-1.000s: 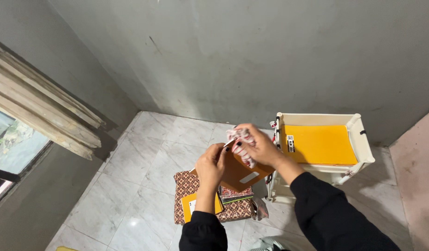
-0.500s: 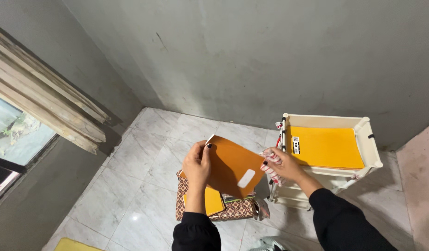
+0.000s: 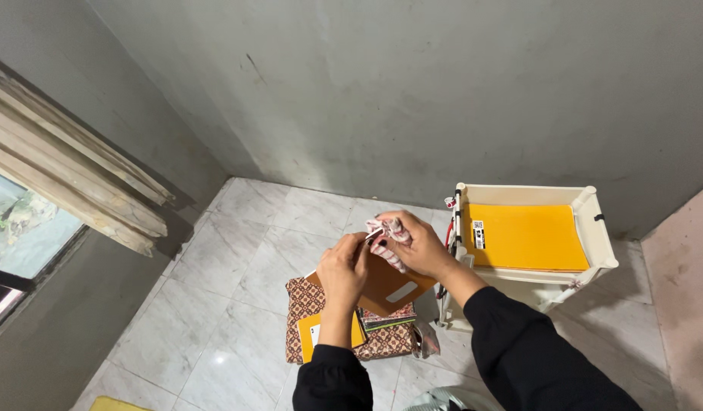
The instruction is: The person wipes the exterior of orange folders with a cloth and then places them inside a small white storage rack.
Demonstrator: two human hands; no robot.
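Note:
My left hand [image 3: 342,270] grips the left edge of a brown-orange notebook [image 3: 389,288] with a white label, held tilted above the floor. My right hand [image 3: 418,245] is closed on a crumpled white-and-pink patterned cloth [image 3: 388,228] and presses it against the notebook's upper edge. Both hands almost touch at the top of the notebook. Beneath them a brown patterned mat [image 3: 300,298] lies on the marble floor with a yellow notebook [image 3: 312,335] and a small stack of books [image 3: 386,317] on it.
A cream rack [image 3: 604,245] stands to the right with a yellow book [image 3: 528,237] lying flat on its top shelf. Grey walls close the corner. A window [image 3: 20,228] with folded drapes [image 3: 77,190] is at left. A yellow thing [image 3: 114,403] peeks in at the bottom left.
Half a second ago the notebook was held out flat with my right hand at its right edge. My right hand has now moved with the cloth to its top edge, beside my left hand.

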